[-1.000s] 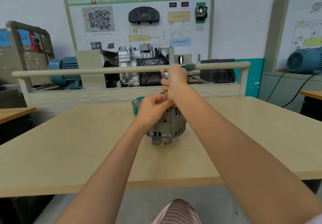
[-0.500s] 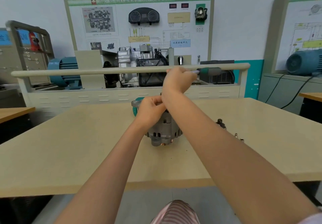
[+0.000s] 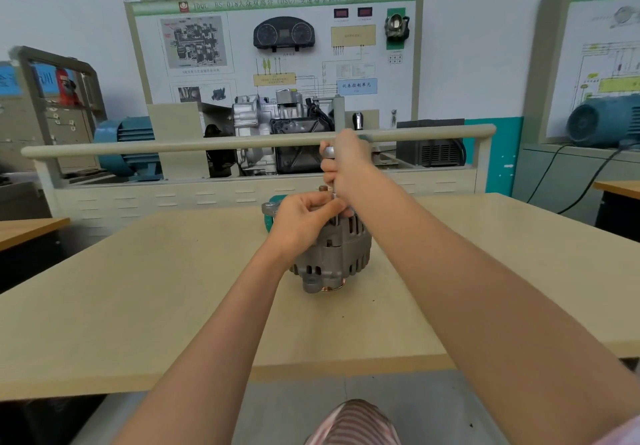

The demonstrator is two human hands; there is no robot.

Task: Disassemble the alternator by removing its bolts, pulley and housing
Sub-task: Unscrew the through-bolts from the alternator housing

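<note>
**Both hands working at the top of a grey alternator on the workbench**

The alternator [image 3: 337, 257] is sitting near the middle of the beige table [image 3: 138, 306], standing on end. Its cast metal housing is showing a dull grey finish, ribbed all round with long ventilation slots. A rounded mounting lug is jutting out at the lower front edge, and a thin ring of copper colour is peeking out beneath it, just above the tabletop. A second mounting ear with a hole is sticking out at the upper left, behind the left hand, with something teal just beside it.

The left hand [image 3: 304, 219] is resting on the top of the housing, its fingers curled and pinching at the foot of a slim metal tool shaft. The right hand [image 3: 346, 164] is raised above it, wrapping its fingers round a ratchet tool [image 3: 329, 154] whose silver head is showing at the top of the fist; the shaft is running straight down into the alternator's top. A small brownish stud is standing up just left of the shaft.

Behind the table, a training bench [image 3: 242, 195] with a pale rail is carrying a gearbox and a blue motor.
</note>
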